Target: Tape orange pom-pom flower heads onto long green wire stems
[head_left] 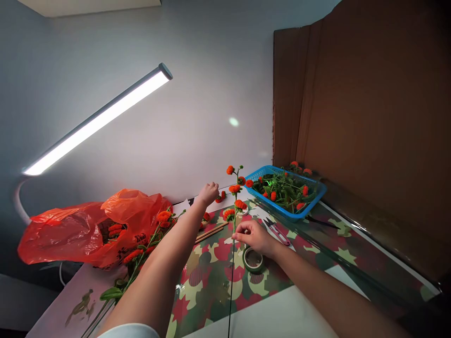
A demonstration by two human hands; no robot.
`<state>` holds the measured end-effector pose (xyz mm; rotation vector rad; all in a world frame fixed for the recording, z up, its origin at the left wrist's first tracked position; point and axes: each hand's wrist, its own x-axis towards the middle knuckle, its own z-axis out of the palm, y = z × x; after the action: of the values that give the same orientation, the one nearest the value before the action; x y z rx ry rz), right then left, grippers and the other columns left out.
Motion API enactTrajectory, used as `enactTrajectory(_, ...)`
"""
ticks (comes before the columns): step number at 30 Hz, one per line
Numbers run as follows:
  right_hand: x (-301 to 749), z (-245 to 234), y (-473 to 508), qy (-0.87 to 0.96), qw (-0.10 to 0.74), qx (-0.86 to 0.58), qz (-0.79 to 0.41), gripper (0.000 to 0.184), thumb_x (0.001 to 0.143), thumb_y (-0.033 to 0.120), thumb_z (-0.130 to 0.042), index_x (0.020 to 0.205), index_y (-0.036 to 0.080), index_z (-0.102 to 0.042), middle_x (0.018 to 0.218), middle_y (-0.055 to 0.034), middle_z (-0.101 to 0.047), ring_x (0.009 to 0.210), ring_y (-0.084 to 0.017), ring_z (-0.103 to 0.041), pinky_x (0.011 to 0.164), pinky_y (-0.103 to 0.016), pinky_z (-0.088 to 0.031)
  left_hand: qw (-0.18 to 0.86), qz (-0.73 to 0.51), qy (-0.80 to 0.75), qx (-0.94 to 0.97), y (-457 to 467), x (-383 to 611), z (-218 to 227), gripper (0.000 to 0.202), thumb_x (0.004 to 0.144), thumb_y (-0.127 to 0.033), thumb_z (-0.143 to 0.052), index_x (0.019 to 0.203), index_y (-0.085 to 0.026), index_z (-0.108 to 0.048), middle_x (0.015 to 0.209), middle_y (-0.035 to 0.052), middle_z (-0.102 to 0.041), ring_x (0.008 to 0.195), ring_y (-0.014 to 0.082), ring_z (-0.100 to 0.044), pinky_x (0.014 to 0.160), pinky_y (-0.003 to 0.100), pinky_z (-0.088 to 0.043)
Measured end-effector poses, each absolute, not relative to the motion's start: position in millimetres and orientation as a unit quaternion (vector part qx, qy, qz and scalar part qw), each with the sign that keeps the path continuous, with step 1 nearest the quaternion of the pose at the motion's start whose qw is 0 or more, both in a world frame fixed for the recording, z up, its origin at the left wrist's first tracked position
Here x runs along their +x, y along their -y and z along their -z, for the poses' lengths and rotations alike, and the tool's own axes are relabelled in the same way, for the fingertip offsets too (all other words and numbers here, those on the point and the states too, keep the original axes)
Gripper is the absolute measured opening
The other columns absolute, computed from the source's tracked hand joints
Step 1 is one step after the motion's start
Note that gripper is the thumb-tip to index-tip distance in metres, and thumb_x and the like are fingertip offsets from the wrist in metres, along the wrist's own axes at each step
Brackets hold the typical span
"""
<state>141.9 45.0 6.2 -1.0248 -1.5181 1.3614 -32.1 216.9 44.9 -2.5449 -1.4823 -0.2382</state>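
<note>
My right hand (252, 237) pinches the upright stem of a fuzzy orange craft flower spray (235, 188) between thumb and fingertips. Several orange blooms sit above that grip, and a long thin dark wire runs down below it. Further back, my left hand (208, 193) is stretched out with its fingers curled together; whatever they hold, if anything, is hidden. Close beside it are small orange flower heads (221, 196). Under my right hand lies a roll of green tape (252, 259). Pink-handled snips (278, 233) rest just beyond that hand.
A blue plastic basket (294, 214) of flowers and leaves stands at the back right, by a cardboard panel (362, 94). At left are a red plastic bag (70, 234) and a lit lamp (98, 122). Brown sticks (211, 232) lie on the patterned mat (202, 293).
</note>
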Motion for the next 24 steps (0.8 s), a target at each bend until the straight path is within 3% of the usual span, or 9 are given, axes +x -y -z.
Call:
enactTrajectory(6,147.6,-10.2,-48.7,0.613,0.447,-0.406,-0.510,0.022,0.064,0.033,-0.065,0.057,0.015,-0.056,0.053,0.0027,-0.046,0.053,-0.009,-0.039,0.051,-0.023,-0.031,0.001,0.243,0.592,-0.768,-192.7,-37.6,-60.7,0.031,0.085,-0.032,-0.052,0.111,-0.015,-0.054,0.110,0.0083,-0.057,0.094,0.0208,-0.058,0.078,0.040,-0.049)
enactTrajectory(8,149.2,-13.2,-49.9,0.609,0.459,-0.407,-0.503,0.022,0.064,0.032,-0.064,0.055,0.015,-0.054,0.054,0.0026,-0.046,0.054,-0.009,-0.040,0.053,-0.023,-0.032,-0.026,0.312,0.623,-0.717,-164.4,-36.2,-59.8,0.026,0.088,-0.032,-0.046,0.098,-0.013,-0.061,0.094,0.0086,-0.063,0.083,0.0194,-0.061,0.072,0.035,-0.050)
enactTrajectory(9,149.7,-14.4,-50.4,0.607,0.464,-0.409,-0.498,0.022,0.064,0.032,-0.064,0.054,0.015,-0.054,0.053,0.0028,-0.046,0.053,-0.009,-0.039,0.053,-0.023,-0.032,-0.042,0.343,0.632,-0.694,-144.8,-33.4,-56.0,0.033,0.089,-0.033,-0.039,0.090,-0.010,-0.064,0.084,0.0090,-0.065,0.076,0.0198,-0.062,0.068,0.033,-0.049)
enactTrajectory(12,149.7,-16.4,-51.2,0.602,0.469,-0.418,-0.492,0.024,0.063,0.034,-0.064,0.053,0.016,-0.052,0.052,0.0030,-0.046,0.052,-0.010,-0.039,0.053,-0.024,-0.032,-0.112,0.413,0.624,-0.654,-72.3,-17.0,-34.0,0.042,0.088,-0.040,-0.036,0.089,-0.010,-0.064,0.072,0.0074,-0.066,0.064,0.0158,-0.061,0.058,0.027,-0.048)
enactTrajectory(15,147.7,-17.1,-50.0,0.602,0.464,-0.423,-0.493,0.026,0.062,0.036,-0.064,0.052,0.016,-0.051,0.051,0.0034,-0.044,0.052,-0.010,-0.038,0.053,-0.024,-0.031,-0.378,0.550,0.541,-0.512,-6.9,2.4,-10.3,0.033,0.074,-0.043,-0.060,0.084,-0.013,-0.065,0.069,0.0048,-0.064,0.062,0.0138,-0.057,0.059,0.024,-0.046)
enactTrajectory(18,144.0,-17.6,-47.1,0.599,0.459,-0.430,-0.495,0.024,0.061,0.034,-0.064,0.051,0.016,-0.051,0.051,0.0031,-0.044,0.053,-0.010,-0.038,0.053,-0.024,-0.031,-0.497,0.598,0.499,-0.383,24.7,13.7,2.0,0.029,0.068,-0.040,-0.066,0.084,-0.017,-0.062,0.081,0.0036,-0.064,0.071,0.0131,-0.058,0.062,0.022,-0.046)
enactTrajectory(20,140.4,-17.6,-44.9,0.594,0.461,-0.434,-0.497,0.022,0.061,0.033,-0.063,0.051,0.016,-0.052,0.052,0.0026,-0.046,0.054,-0.010,-0.038,0.054,-0.024,-0.032,-0.528,0.609,0.489,-0.334,28.5,16.2,4.7,0.026,0.071,-0.041,-0.063,0.082,-0.018,-0.057,0.085,0.0023,-0.062,0.071,0.0123,-0.058,0.058,0.021,-0.046)
enactTrajectory(24,133.2,-17.7,-41.1,0.587,0.461,-0.435,-0.504,0.024,0.061,0.035,-0.063,0.052,0.015,-0.053,0.052,0.0027,-0.046,0.054,-0.010,-0.038,0.053,-0.024,-0.031,-0.508,0.601,0.502,-0.359,22.5,17.3,3.6,0.030,0.078,-0.047,-0.050,0.069,-0.019,-0.047,0.057,-0.0052,-0.047,0.043,0.0067,-0.041,0.041,0.018,-0.036)
